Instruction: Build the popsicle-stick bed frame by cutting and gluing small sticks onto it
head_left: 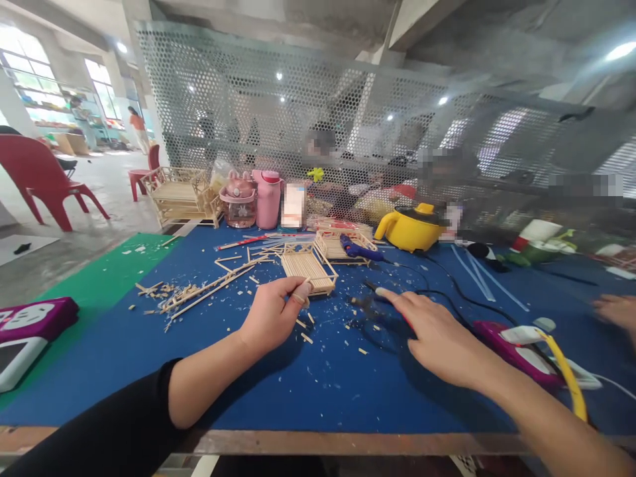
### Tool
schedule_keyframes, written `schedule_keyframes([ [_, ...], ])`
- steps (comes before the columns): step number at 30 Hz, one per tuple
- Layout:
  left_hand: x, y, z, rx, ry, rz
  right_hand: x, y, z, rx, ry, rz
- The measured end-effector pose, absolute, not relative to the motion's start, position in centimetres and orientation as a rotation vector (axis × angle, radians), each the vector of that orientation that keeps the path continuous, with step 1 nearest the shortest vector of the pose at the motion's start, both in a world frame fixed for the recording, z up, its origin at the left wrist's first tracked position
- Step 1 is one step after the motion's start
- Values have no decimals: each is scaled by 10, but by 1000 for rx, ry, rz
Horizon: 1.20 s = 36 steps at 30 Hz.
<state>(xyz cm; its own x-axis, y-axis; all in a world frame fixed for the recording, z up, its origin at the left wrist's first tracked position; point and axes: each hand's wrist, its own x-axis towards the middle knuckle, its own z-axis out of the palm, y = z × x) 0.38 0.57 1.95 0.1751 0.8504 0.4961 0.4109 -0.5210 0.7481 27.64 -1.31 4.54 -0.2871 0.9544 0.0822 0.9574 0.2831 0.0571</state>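
My left hand (275, 311) is closed in a pinch at the front of a small bed-like frame of thin wooden sticks (304, 264). What sits between its fingertips is hidden, and a pale covering wraps one fingertip. To the right, my right hand (437, 334) is closed around a dark, motion-blurred pair of pliers (366, 306), with a bit of red handle showing under the fingers. A second stick frame (342, 248) stands behind the first, and a blue glue gun (360, 249) lies over it.
Loose sticks and offcuts (183, 297) litter the blue mat (298, 391). Behind stand stacked stick frames (181, 195), a pink bottle (268, 199) and a yellow pot (412, 228). Cables and a purple device (517, 354) lie right. Another person's hand (616, 310) shows at the right edge.
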Motion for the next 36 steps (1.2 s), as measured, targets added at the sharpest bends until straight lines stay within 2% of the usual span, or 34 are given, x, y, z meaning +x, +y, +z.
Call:
schedule_keyframes([
  [4, 4, 4, 20, 1996, 1150, 1343, 254, -6, 52, -1588, -2355, 196],
  [8, 5, 2, 21, 1964, 1137, 1394, 222, 0, 40, -1453, -2366, 404],
  [18, 4, 0, 24, 2011, 1132, 1353, 212, 6, 38, -1168, -2383, 638],
  [23, 5, -3, 26, 2111, 1138, 1345, 213, 3, 34, -1155, -2354, 716],
  [32, 5, -5, 25, 2071, 1050, 1328, 210, -3, 39, -1100, -2278, 1052],
  [36, 5, -5, 24, 2111, 1063, 1304, 208, -4, 38, -1149, -2251, 1082],
])
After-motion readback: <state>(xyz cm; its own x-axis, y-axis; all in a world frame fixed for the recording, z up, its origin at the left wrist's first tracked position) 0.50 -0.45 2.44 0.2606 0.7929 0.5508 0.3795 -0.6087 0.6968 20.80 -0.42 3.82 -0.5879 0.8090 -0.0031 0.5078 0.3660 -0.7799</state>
